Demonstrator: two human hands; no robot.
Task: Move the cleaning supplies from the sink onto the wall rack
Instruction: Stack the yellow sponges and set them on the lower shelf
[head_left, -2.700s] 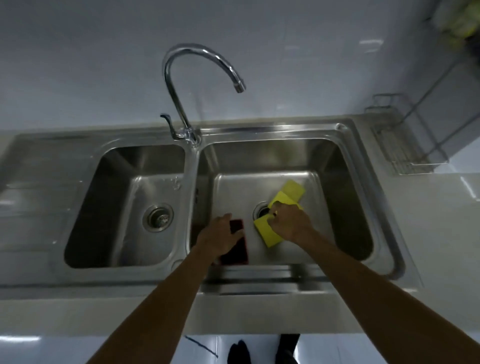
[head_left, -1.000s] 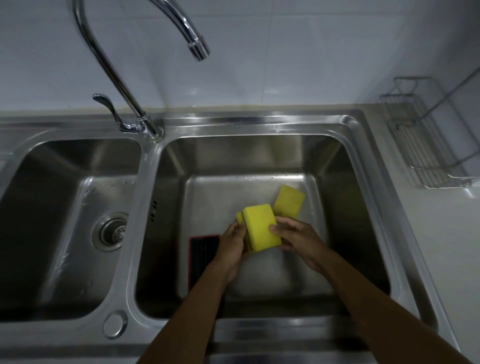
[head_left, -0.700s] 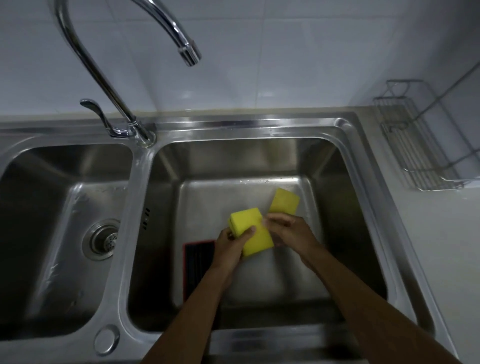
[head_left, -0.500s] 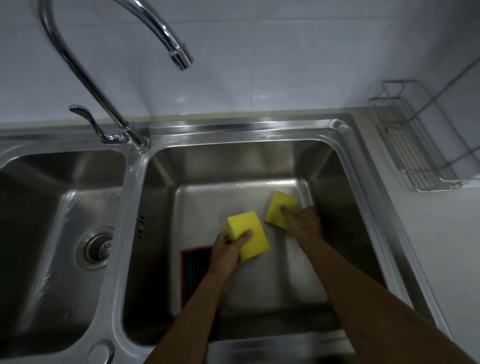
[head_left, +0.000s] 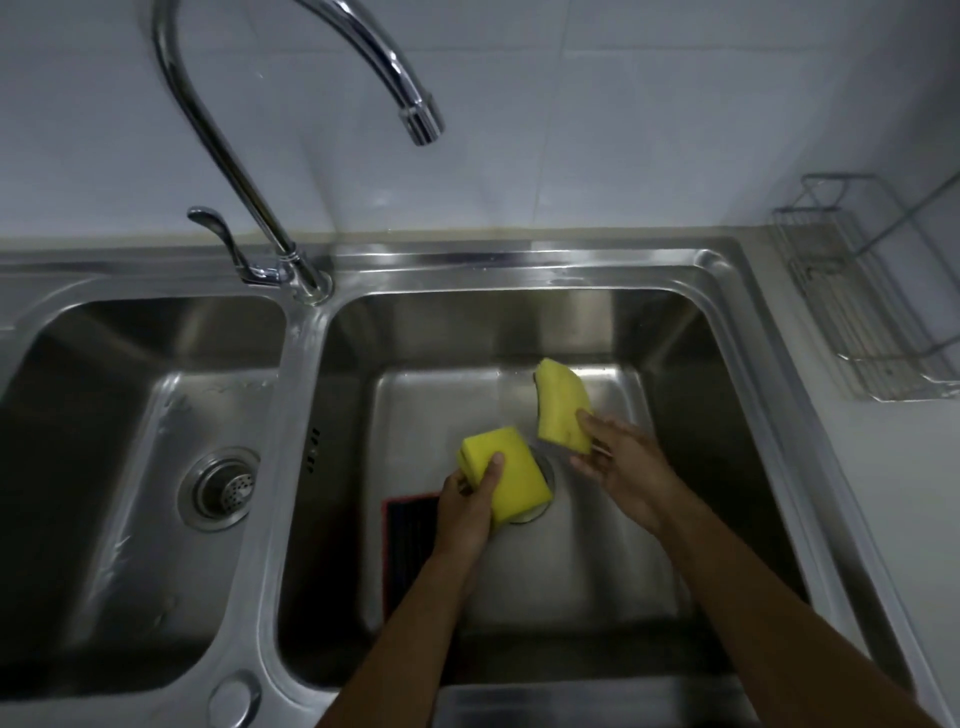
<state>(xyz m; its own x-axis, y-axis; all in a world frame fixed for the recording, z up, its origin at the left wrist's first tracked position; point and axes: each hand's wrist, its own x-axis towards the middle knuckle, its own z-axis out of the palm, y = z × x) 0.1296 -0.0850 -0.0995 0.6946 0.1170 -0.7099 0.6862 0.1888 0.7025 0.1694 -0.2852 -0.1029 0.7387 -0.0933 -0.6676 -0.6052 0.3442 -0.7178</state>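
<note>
Both of my hands are down in the right basin of the steel double sink (head_left: 519, 275). My left hand (head_left: 465, 506) grips a thick yellow sponge (head_left: 511, 475), thumb across its top, held above the drain. A thinner yellow sponge (head_left: 561, 405) is lifted off the basin floor, pinched at its lower end by my right hand (head_left: 621, 460) and bent upward. A dark scrubbing pad with a red edge (head_left: 410, 535) lies flat on the basin floor beside my left wrist. The wire wall rack (head_left: 872, 322) sits at the far right above the counter and holds nothing.
A tall curved chrome tap (head_left: 234, 156) with a lever handle rises between the two basins, its spout over the right one. The left basin (head_left: 130, 467) holds only its drain strainer (head_left: 223, 488). A pale counter (head_left: 893, 519) runs along the right, under the rack.
The thick sponge passed from both hands to my left hand alone. My right hand reached to the second yellow sponge on the basin floor and has picked it up.
</note>
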